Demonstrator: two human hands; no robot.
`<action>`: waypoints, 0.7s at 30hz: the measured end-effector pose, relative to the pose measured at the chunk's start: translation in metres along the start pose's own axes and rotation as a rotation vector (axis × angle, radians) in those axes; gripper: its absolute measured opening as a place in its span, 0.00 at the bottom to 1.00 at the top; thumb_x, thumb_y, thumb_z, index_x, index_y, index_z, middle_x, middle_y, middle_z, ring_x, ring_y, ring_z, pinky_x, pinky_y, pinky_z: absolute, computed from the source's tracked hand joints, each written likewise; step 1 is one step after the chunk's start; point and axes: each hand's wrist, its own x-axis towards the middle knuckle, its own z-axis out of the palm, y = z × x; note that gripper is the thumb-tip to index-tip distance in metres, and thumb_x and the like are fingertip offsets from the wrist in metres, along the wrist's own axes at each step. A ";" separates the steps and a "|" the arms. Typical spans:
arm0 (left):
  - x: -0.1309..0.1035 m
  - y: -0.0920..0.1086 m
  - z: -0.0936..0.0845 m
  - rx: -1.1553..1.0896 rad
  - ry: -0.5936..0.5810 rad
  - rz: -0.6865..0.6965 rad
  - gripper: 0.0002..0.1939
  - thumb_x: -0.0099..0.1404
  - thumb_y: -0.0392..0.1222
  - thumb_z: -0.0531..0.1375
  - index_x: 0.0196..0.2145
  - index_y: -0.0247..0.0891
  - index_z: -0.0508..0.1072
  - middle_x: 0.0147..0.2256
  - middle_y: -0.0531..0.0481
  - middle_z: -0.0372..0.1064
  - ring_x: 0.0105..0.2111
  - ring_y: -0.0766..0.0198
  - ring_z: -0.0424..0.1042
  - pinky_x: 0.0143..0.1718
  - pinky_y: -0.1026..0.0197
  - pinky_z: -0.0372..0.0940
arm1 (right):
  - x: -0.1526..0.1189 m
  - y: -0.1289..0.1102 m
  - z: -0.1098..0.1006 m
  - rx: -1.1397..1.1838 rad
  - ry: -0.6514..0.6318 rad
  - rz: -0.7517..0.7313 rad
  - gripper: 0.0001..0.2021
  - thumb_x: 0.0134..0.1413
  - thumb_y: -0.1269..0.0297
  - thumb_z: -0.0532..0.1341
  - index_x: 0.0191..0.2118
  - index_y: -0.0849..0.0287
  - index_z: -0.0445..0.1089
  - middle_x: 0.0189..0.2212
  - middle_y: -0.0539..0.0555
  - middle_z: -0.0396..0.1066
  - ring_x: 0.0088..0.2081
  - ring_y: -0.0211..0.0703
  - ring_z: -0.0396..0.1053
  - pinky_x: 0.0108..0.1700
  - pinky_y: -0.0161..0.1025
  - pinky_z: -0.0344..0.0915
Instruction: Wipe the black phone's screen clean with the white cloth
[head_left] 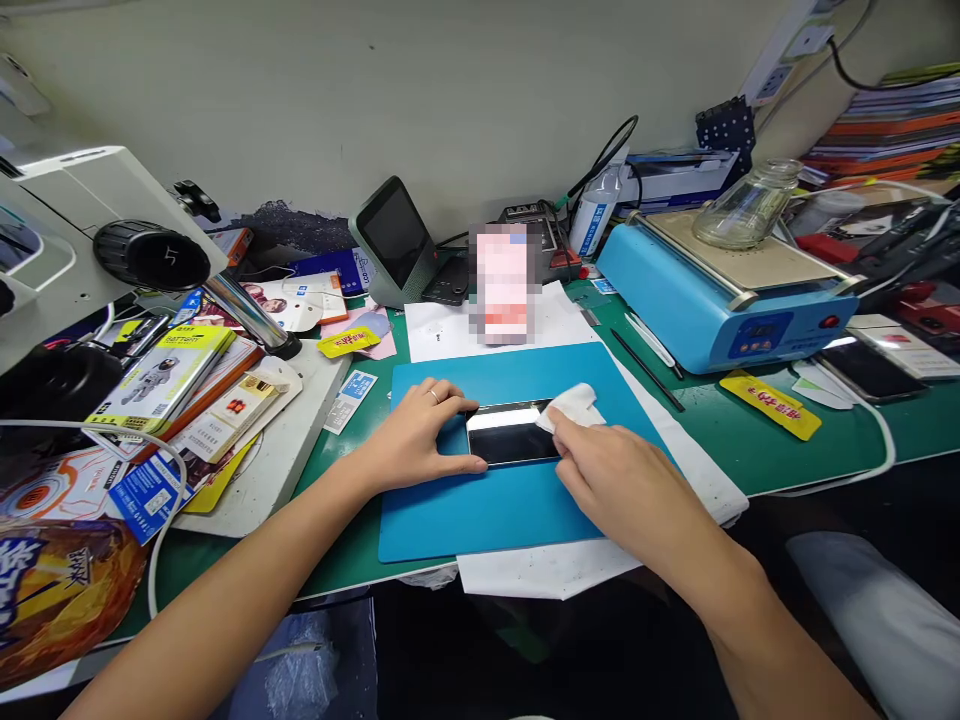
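Note:
A phone (514, 445) with a dark, glossy screen lies flat and sideways on a blue mat (495, 510). My left hand (431, 430) grips its left end, thumb on the lower edge and fingers at the upper edge; a ring shows on one finger. My right hand (604, 465) pinches a white cloth or tissue (577, 405) against the right end of the screen, which cloth and fingers partly cover. White paper (540, 575) sticks out from under the mat.
A blue machine (720, 300) with a glass flask (750, 205) stands at the right. Behind the mat are a blurred upright screen (504, 285) and a small display (397, 240). Boxes (165, 380) and a microscope arm (120, 220) crowd the left. A black stick (649, 370) lies right of the mat.

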 end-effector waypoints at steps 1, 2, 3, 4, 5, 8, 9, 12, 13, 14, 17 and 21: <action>0.000 0.000 0.000 0.000 0.001 0.000 0.34 0.62 0.66 0.64 0.57 0.41 0.71 0.52 0.42 0.68 0.51 0.47 0.65 0.52 0.45 0.63 | 0.005 -0.004 -0.001 0.010 0.001 -0.022 0.19 0.65 0.73 0.50 0.58 0.64 0.66 0.33 0.57 0.78 0.31 0.46 0.73 0.29 0.38 0.59; 0.000 0.001 0.000 -0.002 0.001 0.001 0.34 0.62 0.65 0.64 0.57 0.41 0.71 0.52 0.42 0.68 0.51 0.47 0.65 0.52 0.44 0.63 | 0.010 -0.007 -0.002 0.022 -0.001 -0.047 0.19 0.65 0.73 0.51 0.59 0.63 0.66 0.34 0.57 0.79 0.31 0.46 0.74 0.29 0.38 0.59; 0.000 0.001 0.000 -0.005 0.001 0.000 0.33 0.62 0.65 0.64 0.57 0.42 0.71 0.52 0.42 0.68 0.51 0.47 0.65 0.52 0.44 0.63 | 0.015 -0.010 -0.002 0.034 -0.006 -0.073 0.19 0.65 0.73 0.51 0.59 0.63 0.66 0.35 0.57 0.79 0.31 0.45 0.74 0.30 0.38 0.59; 0.000 0.001 0.000 -0.007 0.003 -0.001 0.33 0.62 0.65 0.64 0.57 0.42 0.71 0.52 0.42 0.68 0.51 0.47 0.65 0.52 0.44 0.63 | 0.019 -0.012 -0.002 0.045 -0.012 -0.098 0.18 0.66 0.73 0.51 0.58 0.62 0.67 0.36 0.57 0.79 0.31 0.44 0.74 0.30 0.38 0.59; 0.001 0.001 0.001 -0.008 0.004 -0.004 0.33 0.62 0.65 0.64 0.57 0.42 0.71 0.52 0.42 0.68 0.51 0.47 0.65 0.52 0.44 0.63 | 0.023 -0.013 -0.002 0.056 -0.014 -0.118 0.18 0.66 0.73 0.51 0.57 0.61 0.67 0.36 0.57 0.79 0.32 0.44 0.74 0.31 0.38 0.59; 0.001 0.001 0.001 -0.004 0.006 -0.009 0.34 0.62 0.65 0.65 0.58 0.42 0.71 0.52 0.42 0.68 0.51 0.47 0.65 0.53 0.44 0.63 | 0.027 -0.010 0.000 0.072 0.005 -0.162 0.19 0.66 0.73 0.52 0.59 0.61 0.67 0.38 0.57 0.79 0.34 0.44 0.74 0.34 0.38 0.60; 0.001 0.001 0.001 -0.002 0.005 -0.009 0.34 0.62 0.65 0.65 0.58 0.42 0.71 0.52 0.42 0.68 0.51 0.47 0.65 0.53 0.44 0.63 | 0.026 -0.008 0.000 0.065 0.011 -0.170 0.20 0.66 0.73 0.52 0.60 0.61 0.66 0.39 0.57 0.79 0.34 0.45 0.74 0.34 0.39 0.61; 0.000 0.001 0.001 0.003 0.002 -0.002 0.33 0.62 0.65 0.65 0.58 0.43 0.71 0.52 0.42 0.68 0.51 0.47 0.65 0.53 0.44 0.63 | 0.017 -0.002 0.004 0.026 0.036 -0.184 0.22 0.65 0.74 0.51 0.63 0.64 0.64 0.37 0.57 0.79 0.33 0.45 0.73 0.34 0.39 0.61; 0.000 0.000 0.001 0.005 0.003 0.000 0.33 0.62 0.65 0.65 0.57 0.42 0.71 0.52 0.42 0.68 0.51 0.47 0.65 0.53 0.44 0.63 | 0.012 -0.001 0.006 0.015 0.053 -0.186 0.22 0.65 0.74 0.51 0.63 0.65 0.64 0.36 0.57 0.79 0.33 0.45 0.73 0.34 0.39 0.61; 0.000 0.000 0.001 0.007 0.004 0.003 0.33 0.62 0.65 0.65 0.57 0.42 0.71 0.52 0.42 0.68 0.51 0.47 0.65 0.53 0.45 0.63 | 0.007 0.001 0.008 0.007 0.074 -0.190 0.22 0.65 0.73 0.51 0.63 0.66 0.64 0.35 0.56 0.78 0.32 0.45 0.73 0.33 0.39 0.61; 0.000 -0.002 0.001 0.009 0.016 0.019 0.34 0.62 0.65 0.65 0.57 0.41 0.71 0.51 0.42 0.68 0.51 0.48 0.65 0.54 0.45 0.63 | -0.004 0.003 0.011 -0.014 0.129 -0.216 0.21 0.64 0.73 0.52 0.61 0.65 0.66 0.30 0.54 0.77 0.29 0.44 0.71 0.32 0.39 0.61; 0.001 -0.003 0.001 -0.006 0.021 0.034 0.33 0.61 0.65 0.65 0.57 0.43 0.71 0.51 0.43 0.69 0.50 0.48 0.65 0.54 0.45 0.63 | -0.001 0.000 0.008 -0.025 0.116 -0.194 0.20 0.63 0.73 0.51 0.58 0.64 0.67 0.26 0.53 0.76 0.25 0.43 0.69 0.30 0.39 0.60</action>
